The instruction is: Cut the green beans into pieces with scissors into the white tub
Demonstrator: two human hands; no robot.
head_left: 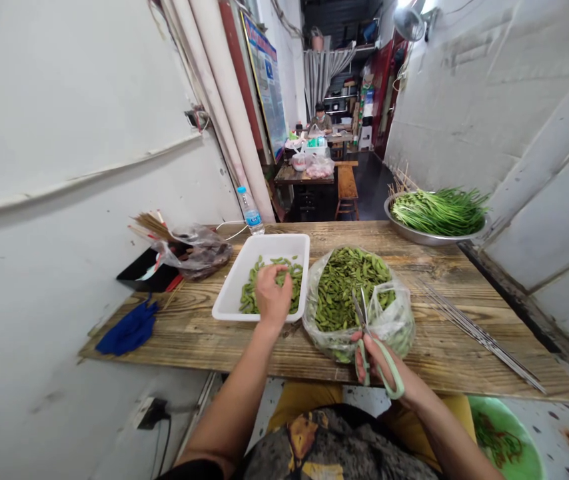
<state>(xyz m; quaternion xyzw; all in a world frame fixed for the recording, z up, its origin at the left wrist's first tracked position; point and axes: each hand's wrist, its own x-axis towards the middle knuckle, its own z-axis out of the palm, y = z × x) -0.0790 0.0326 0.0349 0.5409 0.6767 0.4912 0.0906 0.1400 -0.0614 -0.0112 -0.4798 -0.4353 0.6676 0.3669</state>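
Note:
My left hand (273, 293) reaches into a white rectangular tray (237, 280) that holds green edamame pods; its fingers curl down over the pods, and I cannot see whether a pod is in them. My right hand (382, 363) grips a pair of green-handled scissors (372, 347), blades pointing up and away over a clear plastic bag (394, 323) full of edamame pods (344, 283). The bag sits just right of the tray on a wooden plank table (444, 333).
A metal bowl of green chives (437, 213) with skewers stands at the far right. Metal skewers (479, 333) lie on the right. At left are a water bottle (251, 212), a dark plastic bag (199, 253), a blue glove (127, 330). A green basin (507, 440) sits below. A person sits far back.

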